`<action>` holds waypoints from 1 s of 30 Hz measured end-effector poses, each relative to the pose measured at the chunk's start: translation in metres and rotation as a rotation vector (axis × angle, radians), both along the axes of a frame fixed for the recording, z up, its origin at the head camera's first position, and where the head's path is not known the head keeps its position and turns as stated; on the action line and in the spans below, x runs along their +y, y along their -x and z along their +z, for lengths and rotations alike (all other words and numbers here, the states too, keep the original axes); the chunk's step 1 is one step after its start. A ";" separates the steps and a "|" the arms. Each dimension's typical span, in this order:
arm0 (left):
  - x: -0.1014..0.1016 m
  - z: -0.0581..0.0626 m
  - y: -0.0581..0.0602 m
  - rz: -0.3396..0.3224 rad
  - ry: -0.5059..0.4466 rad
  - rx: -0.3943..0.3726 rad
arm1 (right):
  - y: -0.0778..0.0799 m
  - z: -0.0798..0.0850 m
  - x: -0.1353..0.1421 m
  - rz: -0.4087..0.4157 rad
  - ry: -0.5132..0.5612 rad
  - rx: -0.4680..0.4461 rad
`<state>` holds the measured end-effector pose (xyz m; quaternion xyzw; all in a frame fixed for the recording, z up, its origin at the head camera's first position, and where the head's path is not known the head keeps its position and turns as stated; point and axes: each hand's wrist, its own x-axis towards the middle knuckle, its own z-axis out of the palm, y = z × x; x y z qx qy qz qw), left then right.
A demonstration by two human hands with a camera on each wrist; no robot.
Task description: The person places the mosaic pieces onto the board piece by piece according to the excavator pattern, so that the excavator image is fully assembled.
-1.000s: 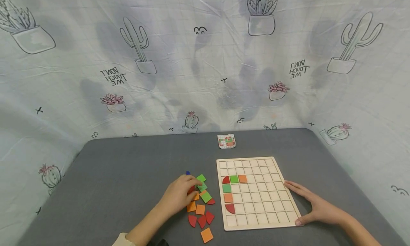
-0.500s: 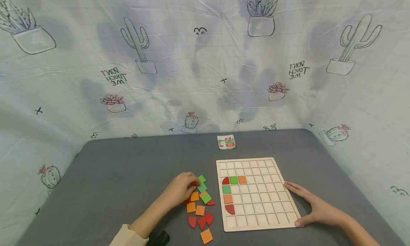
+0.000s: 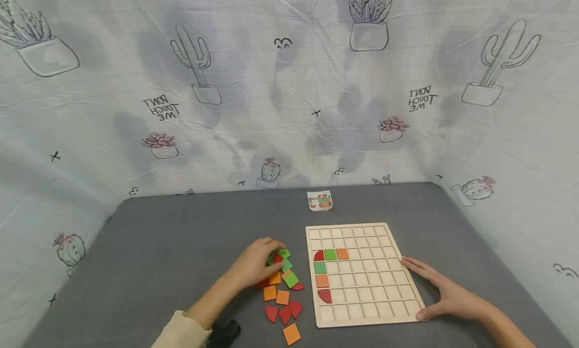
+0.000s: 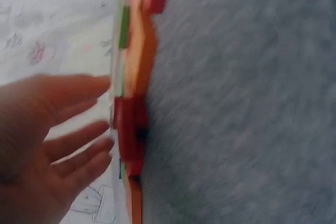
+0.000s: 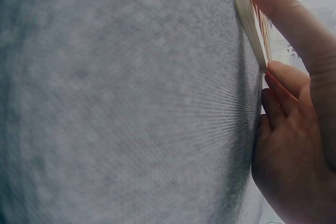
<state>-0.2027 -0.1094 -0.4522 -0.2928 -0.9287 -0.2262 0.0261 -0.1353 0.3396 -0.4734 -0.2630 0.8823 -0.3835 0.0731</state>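
Note:
My left hand [image 3: 253, 263] is over a loose pile of wooden pieces in the head view, thumb and fingers apart. Between them show a red quarter-circle piece [image 3: 277, 258] and green squares [image 3: 287, 264]. In the left wrist view the fingertips are close to a stack of red pieces [image 4: 127, 132]; whether they touch is unclear. My right hand [image 3: 452, 296] rests against the right edge of a wooden grid board [image 3: 362, 292], thumb at the near corner and fingers straight farther up. Red, green and orange pieces fill several cells along the board's left side.
Orange squares [image 3: 282, 297] and red quarter-circles [image 3: 271, 314] lie nearer me, with another orange square [image 3: 291, 333] at the front. Behind the board is a small pattern card [image 3: 319, 200]. A black object [image 3: 226, 333] sits beside the left sleeve. A printed cloth surrounds the grey table.
My left hand's fingers have spread apart over the pile after being closer together, and the hand has shifted slightly away from me. The right hand and the board have stayed in place.

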 end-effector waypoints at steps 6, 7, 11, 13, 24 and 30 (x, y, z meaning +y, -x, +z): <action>-0.004 -0.001 0.002 -0.066 -0.014 -0.023 | 0.001 0.002 0.001 -0.003 -0.010 -0.002; -0.004 -0.001 0.003 -0.057 -0.009 -0.013 | 0.001 0.002 0.001 -0.004 -0.013 -0.001; 0.000 0.000 0.002 -0.025 0.001 -0.007 | 0.000 0.002 0.000 0.006 0.002 0.000; 0.002 0.001 0.002 -0.045 0.004 -0.014 | 0.000 0.002 -0.001 0.014 0.011 0.004; 0.010 -0.001 0.003 -0.056 -0.055 -0.039 | 0.000 0.001 -0.001 0.019 0.011 0.021; 0.010 0.000 0.002 -0.053 -0.025 -0.045 | 0.000 0.000 -0.001 0.018 0.013 0.030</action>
